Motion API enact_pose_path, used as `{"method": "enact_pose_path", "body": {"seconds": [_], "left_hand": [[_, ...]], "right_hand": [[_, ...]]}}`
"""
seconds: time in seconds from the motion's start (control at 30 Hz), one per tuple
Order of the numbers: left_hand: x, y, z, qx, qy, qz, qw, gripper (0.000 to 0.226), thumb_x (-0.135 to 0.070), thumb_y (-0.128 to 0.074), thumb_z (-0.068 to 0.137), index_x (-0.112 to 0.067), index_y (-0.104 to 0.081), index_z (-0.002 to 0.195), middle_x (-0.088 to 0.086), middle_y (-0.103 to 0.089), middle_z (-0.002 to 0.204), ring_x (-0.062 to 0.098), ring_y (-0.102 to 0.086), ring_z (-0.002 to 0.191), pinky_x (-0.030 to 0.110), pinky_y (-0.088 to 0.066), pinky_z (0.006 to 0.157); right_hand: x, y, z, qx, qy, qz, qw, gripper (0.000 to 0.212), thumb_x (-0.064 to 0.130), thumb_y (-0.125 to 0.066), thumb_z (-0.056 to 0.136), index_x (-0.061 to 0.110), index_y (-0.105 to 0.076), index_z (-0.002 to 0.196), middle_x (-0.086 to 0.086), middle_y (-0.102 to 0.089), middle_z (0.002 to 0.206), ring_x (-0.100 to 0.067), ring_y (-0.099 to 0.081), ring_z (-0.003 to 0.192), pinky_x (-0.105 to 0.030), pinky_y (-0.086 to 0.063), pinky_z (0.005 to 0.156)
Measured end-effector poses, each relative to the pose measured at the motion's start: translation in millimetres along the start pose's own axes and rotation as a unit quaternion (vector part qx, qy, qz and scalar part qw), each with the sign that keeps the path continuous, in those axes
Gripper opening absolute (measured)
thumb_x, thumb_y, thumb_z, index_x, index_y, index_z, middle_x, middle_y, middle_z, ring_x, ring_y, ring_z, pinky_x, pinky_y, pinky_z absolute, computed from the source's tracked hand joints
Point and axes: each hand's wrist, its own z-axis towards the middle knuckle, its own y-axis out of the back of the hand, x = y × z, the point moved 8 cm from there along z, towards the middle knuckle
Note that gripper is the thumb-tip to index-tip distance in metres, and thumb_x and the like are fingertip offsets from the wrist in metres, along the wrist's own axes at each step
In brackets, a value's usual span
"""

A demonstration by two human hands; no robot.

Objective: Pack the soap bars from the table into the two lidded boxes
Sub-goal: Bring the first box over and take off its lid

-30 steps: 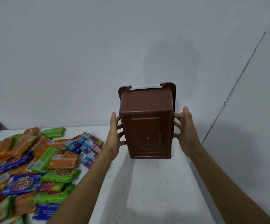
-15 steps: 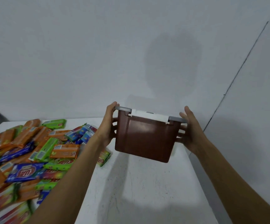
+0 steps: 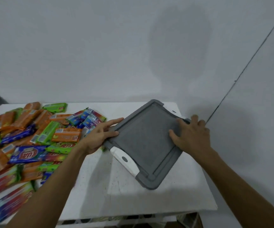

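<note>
Left hand (image 3: 100,137) is pressed against the left edge of the grey lid (image 3: 147,142), fingers spread and laid along the rim, nothing enclosed; right hand (image 3: 191,134) lies flat and open on the lid's right side. Nearest the front edge of the table (image 3: 174,198) sits the white latch (image 3: 124,159) — smooth, rounded plastic — facing near-left. The lidded box stands closed toward the right edge, turned diagonally, long axis running near-right to far-left. The lid is matte, ribbed, round-cornered. Soap bars (image 3: 34,139) — glossy crinkled wrappers, flat oblongs — are heaped at the left edge, nearer the left hand. Opening is judged next.
</note>
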Motion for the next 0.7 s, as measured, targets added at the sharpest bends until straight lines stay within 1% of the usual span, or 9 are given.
{"method": "enact_pose_path", "body": {"seconds": [0.07, 0.1, 0.2, 0.3, 0.37, 0.4, 0.5, 0.6, 0.7], "left_hand": [[4.7, 5.1, -1.3, 0.025, 0.007, 0.003, 1.0, 0.046, 0.002, -0.055, 0.091, -0.022, -0.061, 0.13, 0.004, -0.062, 0.129, 0.027, -0.062, 0.114, 0.033, -0.055, 0.09], [5.5, 7.3, -1.5, 0.036, 0.008, 0.011, 0.999, 0.045, 0.004, -0.056, 0.09, -0.02, -0.062, 0.128, 0.004, -0.063, 0.129, 0.025, -0.062, 0.115, 0.032, -0.055, 0.09], [3.1, 20.2, -0.2, 0.015, 0.008, 0.074, 0.997, 0.037, -0.005, -0.064, 0.088, -0.024, -0.069, 0.119, 0.003, -0.069, 0.12, 0.027, -0.064, 0.111, 0.037, -0.055, 0.091], [-7.1, 35.0, -4.2, -0.078, -0.014, 0.238, 0.968, 0.028, -0.024, -0.069, 0.088, -0.032, -0.069, 0.115, -0.003, -0.068, 0.111, 0.022, -0.062, 0.106, 0.035, -0.052, 0.084], [-13.3, 35.8, -20.6, -0.167, -0.052, 0.357, 0.918, 0.04, -0.028, -0.065, 0.091, -0.025, -0.058, 0.131, 0.001, -0.06, 0.128, 0.02, -0.054, 0.12, 0.025, -0.04, 0.094], [-12.5, 33.0, -32.6, -0.203, -0.062, 0.375, 0.902, 0.049, -0.028, -0.064, 0.091, -0.021, -0.05, 0.138, 0.004, -0.055, 0.135, 0.02, -0.051, 0.125, 0.024, -0.036, 0.096], [5.3, 29.2, -67.5, -0.266, -0.035, 0.325, 0.907, 0.069, -0.036, -0.065, 0.09, -0.022, -0.032, 0.148, 0.005, -0.047, 0.144, 0.024, -0.051, 0.124, 0.032, -0.041, 0.096], [13.3, 28.4, -91.7, -0.31, -0.012, 0.352, 0.883, 0.06, -0.039, -0.061, 0.091, -0.016, -0.042, 0.144, 0.009, -0.059, 0.132, 0.025, -0.06, 0.11, 0.031, -0.045, 0.084], [8.3, 25.3, -98.0, -0.333, -0.028, 0.434, 0.837, 0.047, -0.037, -0.055, 0.095, -0.004, -0.058, 0.129, 0.016, -0.069, 0.106, 0.026, -0.064, 0.087, 0.032, -0.048, 0.073]], "right_hand": [[8.4, -8.5, 5.2, 0.015, 0.066, 0.005, 0.998, 0.065, 0.062, -0.04, 0.091, 0.032, -0.028, 0.147, -0.019, -0.02, 0.154, -0.042, -0.028, 0.136, -0.052, -0.027, 0.111], [12.1, -15.6, 6.6, 0.042, 0.091, 0.03, 0.995, 0.065, 0.061, -0.038, 0.092, 0.034, -0.024, 0.149, -0.018, -0.021, 0.155, -0.04, -0.029, 0.137, -0.051, -0.027, 0.112], [19.5, -30.0, -0.4, 0.107, 0.099, 0.141, 0.979, 0.063, 0.06, -0.036, 0.094, 0.035, -0.021, 0.149, -0.015, -0.042, 0.14, -0.036, -0.052, 0.117, -0.045, -0.046, 0.097], [21.9, -29.3, -18.4, 0.065, 0.072, 0.148, 0.984, 0.062, 0.055, -0.038, 0.096, 0.028, -0.023, 0.15, -0.019, -0.046, 0.131, -0.037, -0.058, 0.107, -0.042, -0.048, 0.089], [22.3, -29.0, -31.1, 0.042, 0.059, 0.176, 0.982, 0.06, 0.049, -0.04, 0.098, 0.025, -0.025, 0.151, -0.019, -0.048, 0.126, -0.033, -0.058, 0.099, -0.037, -0.046, 0.085], [22.6, -29.7, -37.3, 0.035, 0.062, 0.205, 0.976, 0.059, 0.046, -0.041, 0.098, 0.025, -0.025, 0.151, -0.018, -0.05, 0.125, -0.028, -0.056, 0.095, -0.035, -0.044, 0.083], [13.2, -30.4, -52.1, 0.015, 0.061, 0.326, 0.943, 0.061, 0.033, -0.052, 0.097, 0.025, -0.024, 0.151, -0.016, -0.056, 0.128, -0.027, -0.056, 0.098, -0.032, -0.044, 0.087], [-7.7, -34.6, -64.5, 0.015, -0.03, 0.408, 0.912, 0.059, 0.034, -0.063, 0.091, 0.018, -0.04, 0.142, -0.013, -0.066, 0.11, -0.021, -0.06, 0.082, -0.026, -0.045, 0.075], [-7.6, -36.0, -68.9, 0.004, -0.035, 0.4, 0.916, 0.033, 0.033, -0.062, 0.092, 0.012, -0.06, 0.119, -0.006, -0.069, 0.086, -0.014, -0.063, 0.069, -0.02, -0.047, 0.06]]}}
